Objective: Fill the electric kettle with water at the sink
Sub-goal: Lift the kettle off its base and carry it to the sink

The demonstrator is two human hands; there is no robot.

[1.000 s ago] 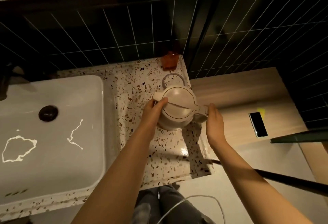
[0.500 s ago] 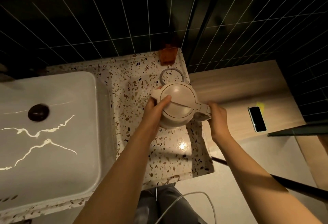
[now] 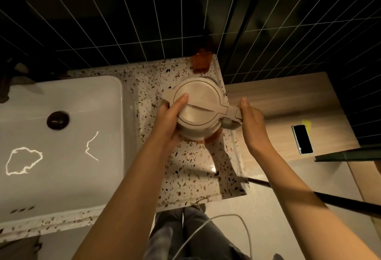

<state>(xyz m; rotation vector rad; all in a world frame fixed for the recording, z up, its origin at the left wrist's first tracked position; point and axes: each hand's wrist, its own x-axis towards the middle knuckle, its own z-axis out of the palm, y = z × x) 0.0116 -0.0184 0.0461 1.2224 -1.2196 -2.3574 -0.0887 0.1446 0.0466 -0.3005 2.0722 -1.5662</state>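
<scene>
A cream electric kettle (image 3: 201,103) with its lid closed is over the speckled terrazzo counter (image 3: 195,169), right of the white sink basin (image 3: 82,156). My left hand (image 3: 169,119) wraps the kettle's left side, thumb resting on the lid. My right hand (image 3: 249,119) grips the handle that sticks out to the right. The kettle hides most of its round base; only a thin arc of it (image 3: 208,78) shows behind. The sink holds a dark drain plug (image 3: 58,120) and the tap (image 3: 12,78) is mostly hidden in shadow at the left.
An orange cup (image 3: 201,62) stands against the dark tiled wall behind the kettle. A phone (image 3: 302,139) lies on the wooden shelf (image 3: 288,99) to the right. A dark rod (image 3: 309,195) runs below the counter edge, and a white cable (image 3: 226,218) hangs near my legs.
My right hand went from beside the handle to gripping it. The kettle has come up off its base and now hides most of the ring that showed behind it.
</scene>
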